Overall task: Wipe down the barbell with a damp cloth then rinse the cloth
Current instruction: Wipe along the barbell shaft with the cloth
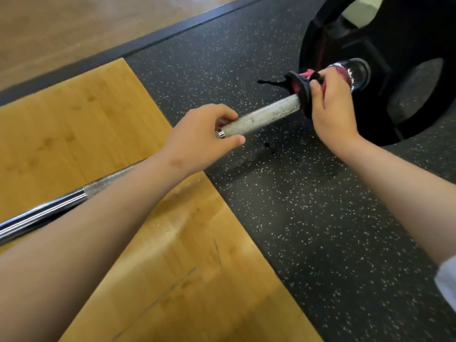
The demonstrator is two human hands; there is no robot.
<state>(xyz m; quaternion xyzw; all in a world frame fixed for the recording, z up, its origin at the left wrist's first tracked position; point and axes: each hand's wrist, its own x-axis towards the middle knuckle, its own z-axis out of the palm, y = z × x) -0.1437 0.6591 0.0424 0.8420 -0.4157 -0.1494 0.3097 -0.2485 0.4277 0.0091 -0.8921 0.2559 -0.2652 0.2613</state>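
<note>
2 hands on the barbell. Our left hand is clenched round the knurled shaft, fingers over the top & thumb underneath. Our right hand grasps what we take for the cloth, black & pink, bunched round the shaft. It sits just beside the chrome shoulder, w/ the black plate right behind. It's blurry there, so we can't tell how much cloth lies under the palm. A black tail of it sticks out to the left. The bar runs from bottom-left over the wooden platform up to the plate, which stands on the speckled rubber floor.

Step in hand, as we judge it: wiping, at the plate end of the shaft. The rinse isn't begun, and there's no water or sink in view. The knurl between our 2 hands looks pale & chalky, so prob. not wiped yet.

Next move, we reckon: use the left as anchor so the bar doesn't roll. Then draw the cloth along the knurl toward it w/ a firm wrap & a bit of twist to reach the grooves. The left would then need to shift further down the bar. Rough knurl may snag the cloth, so steady pressure, no jerks.
</note>
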